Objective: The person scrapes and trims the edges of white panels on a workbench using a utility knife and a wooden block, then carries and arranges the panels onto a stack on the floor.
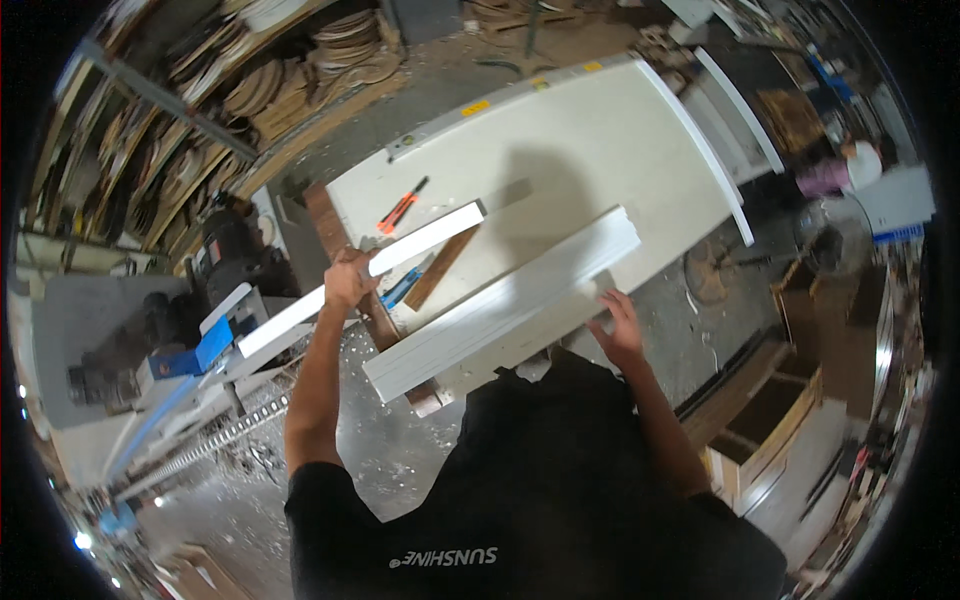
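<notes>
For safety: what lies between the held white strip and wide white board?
The head view shows a brown strip and blue tool between the held strip and board.

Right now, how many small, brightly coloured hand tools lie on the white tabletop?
2: an orange-and-black tool beyond the narrow white strip, and a blue tool on its near side, beside the brown wooden piece. More could be hidden under the wide white board.

Grey floor (405, 450) littered with pale scraps (262, 456), loaded shelves (165, 97) upper left — pedestal fan (833, 238) right; wooden box (780, 432) lower right
</notes>
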Available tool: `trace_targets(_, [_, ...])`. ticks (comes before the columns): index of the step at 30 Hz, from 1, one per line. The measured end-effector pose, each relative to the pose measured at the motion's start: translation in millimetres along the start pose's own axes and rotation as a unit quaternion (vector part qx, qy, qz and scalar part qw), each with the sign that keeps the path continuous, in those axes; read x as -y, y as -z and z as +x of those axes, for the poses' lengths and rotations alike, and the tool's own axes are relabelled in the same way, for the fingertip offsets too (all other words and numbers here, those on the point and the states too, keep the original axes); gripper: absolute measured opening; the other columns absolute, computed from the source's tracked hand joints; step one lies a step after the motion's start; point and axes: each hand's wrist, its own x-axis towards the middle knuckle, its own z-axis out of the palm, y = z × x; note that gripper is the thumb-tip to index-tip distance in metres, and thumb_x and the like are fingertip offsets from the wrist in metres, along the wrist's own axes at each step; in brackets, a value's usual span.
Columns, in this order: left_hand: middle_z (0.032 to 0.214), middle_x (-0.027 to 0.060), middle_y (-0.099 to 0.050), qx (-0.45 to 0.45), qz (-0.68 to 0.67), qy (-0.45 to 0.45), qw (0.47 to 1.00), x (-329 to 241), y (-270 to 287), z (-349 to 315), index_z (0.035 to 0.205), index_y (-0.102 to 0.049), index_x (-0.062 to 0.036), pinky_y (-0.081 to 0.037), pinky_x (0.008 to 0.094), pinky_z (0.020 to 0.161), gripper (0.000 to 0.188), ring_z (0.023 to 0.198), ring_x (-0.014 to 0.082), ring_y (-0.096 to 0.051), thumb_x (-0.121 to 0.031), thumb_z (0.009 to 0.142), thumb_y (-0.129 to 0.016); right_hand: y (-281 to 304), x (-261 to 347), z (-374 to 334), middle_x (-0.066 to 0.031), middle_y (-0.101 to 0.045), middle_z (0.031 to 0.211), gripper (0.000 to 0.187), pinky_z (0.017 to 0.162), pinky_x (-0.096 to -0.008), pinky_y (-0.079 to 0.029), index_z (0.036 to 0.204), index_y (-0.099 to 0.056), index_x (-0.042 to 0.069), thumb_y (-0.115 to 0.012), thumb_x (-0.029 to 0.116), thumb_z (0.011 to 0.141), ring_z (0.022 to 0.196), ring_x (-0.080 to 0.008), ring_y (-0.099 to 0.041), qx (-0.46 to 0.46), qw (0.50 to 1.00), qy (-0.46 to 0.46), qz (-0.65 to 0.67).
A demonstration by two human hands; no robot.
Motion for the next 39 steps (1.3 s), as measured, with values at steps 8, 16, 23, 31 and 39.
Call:
trace_targets(8, [0.112,0.0069,-0.066,-0.009,-0.042,0.007,0.999,-156.9,-27.2,10.0,0.145,-0.067,-0.0262,-0.059,0.0422,0.089,0.070,0.107,0.0294,-0.063,-0.024,0.078,-0.088,-31.0,22.3,64.2,-0.0222,-0.057,0.143,0.065,0.107,-0.0465,-0.051,0.146,-0.053,0.004,-0.081,0.026,0.092,0.127,-0.0385,-0.058,-0.026,0.988,-0.058,0.140])
trace_targets(16, [0.105,0.0102,-0.074,-0.017,-0.041,-0.010,0.999,-194.3,-70.1,26.1,0.148,-0.063,-0.0315,-0.059,0.0443,0.091,0.074,0.104,0.0329,-0.070,-0.025,0.080,-0.089,-42.7,-6.4,57.1,-0.0253,-0.058,0.141,0.065,0.116,-0.0477,-0.043,0.138,-0.058,-0.001,-0.082,0.035,0.090,0.132,-0.0418,-0.055,0.024,0.996,0.028,0.083])
trace_targets(23, [0.123,0.0143,-0.074,0.085,-0.016,0.017,0.996,-239.8,-107.2,81.9,0.144,-0.065,-0.0282,-0.061,0.0493,0.087,0.050,0.108,0.0356,-0.073,-0.040,0.096,-0.076,-25.1,-39.5,46.1,-0.0272,-0.056,0.145,0.069,0.119,-0.0468,-0.041,0.140,-0.061,-0.001,-0.079,0.046,0.092,0.139,-0.0417,-0.051,0.250,0.961,-0.092,0.073])
trace_targets(31, [0.130,0.0089,-0.074,0.045,-0.004,-0.015,0.999,-300.7,-151.4,117.7,0.138,-0.069,-0.0220,-0.062,0.0459,0.090,0.037,0.110,0.0325,-0.072,-0.029,0.101,-0.069,-15.4,-60.2,64.8,-0.0265,-0.047,0.156,0.083,0.124,-0.0480,-0.037,0.151,-0.051,-0.002,-0.080,0.048,0.090,0.146,-0.0422,-0.045,0.239,0.968,-0.067,0.048])
trace_targets(39, [0.106,0.0161,-0.078,0.040,-0.074,0.047,0.995,-320.4,-149.0,110.5,0.124,-0.079,-0.0190,-0.059,0.0484,0.085,0.027,0.098,0.0383,-0.072,-0.027,0.100,-0.071,-1.0,-147.6,108.5,-0.0235,-0.045,0.158,0.093,0.125,-0.0515,-0.034,0.156,-0.039,-0.003,-0.081,0.047,0.090,0.148,-0.0419,-0.041,-0.008,0.985,-0.167,-0.036])
